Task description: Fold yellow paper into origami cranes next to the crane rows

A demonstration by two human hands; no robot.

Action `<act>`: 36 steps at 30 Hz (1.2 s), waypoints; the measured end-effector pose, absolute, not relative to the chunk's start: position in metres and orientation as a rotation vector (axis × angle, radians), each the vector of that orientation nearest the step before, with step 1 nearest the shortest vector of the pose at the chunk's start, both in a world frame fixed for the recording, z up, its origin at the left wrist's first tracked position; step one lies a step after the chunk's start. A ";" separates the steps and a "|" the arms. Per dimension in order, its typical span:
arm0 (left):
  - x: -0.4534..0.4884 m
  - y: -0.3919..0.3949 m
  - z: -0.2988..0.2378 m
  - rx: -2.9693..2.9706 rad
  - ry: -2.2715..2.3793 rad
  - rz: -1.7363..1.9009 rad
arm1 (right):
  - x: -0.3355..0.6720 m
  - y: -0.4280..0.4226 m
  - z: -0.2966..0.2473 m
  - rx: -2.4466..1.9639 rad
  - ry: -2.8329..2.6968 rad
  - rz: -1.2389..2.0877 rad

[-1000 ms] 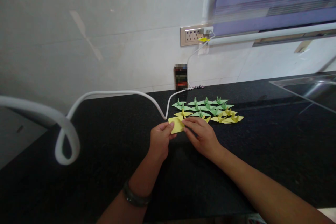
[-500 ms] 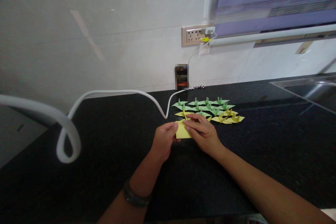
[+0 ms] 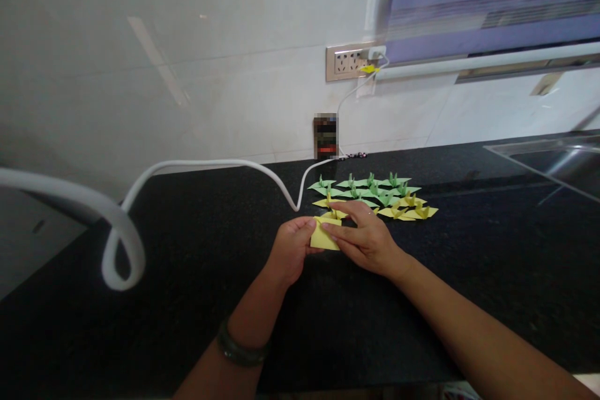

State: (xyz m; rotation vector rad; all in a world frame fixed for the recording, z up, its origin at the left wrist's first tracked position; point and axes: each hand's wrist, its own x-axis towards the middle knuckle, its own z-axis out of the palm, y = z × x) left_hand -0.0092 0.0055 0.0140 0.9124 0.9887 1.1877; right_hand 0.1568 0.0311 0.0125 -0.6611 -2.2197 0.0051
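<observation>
Between my two hands is a folded yellow sheet of paper, held above the dark countertop. My left hand pinches its left edge, thumb in front and fingers behind. From the other side my right hand grips the right edge, with its fingers lying along the top. Just beyond them stand several folded paper cranes in rows, green cranes at the back and yellow cranes nearer. My right hand hides some of the yellow ones.
A thick white cable loops over the left of the black countertop. An upright phone-like object, blurred out, leans on the tiled wall below a socket panel. A sink lies at the right.
The yellow paper has shifted slightly left and tilted. My right hand's fingers have slid a little over it, showing more of a yellow crane behind.
</observation>
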 end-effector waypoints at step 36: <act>-0.004 0.009 0.002 0.958 1.183 1.287 | 0.136 0.030 -0.010 -1.159 -1.822 0.830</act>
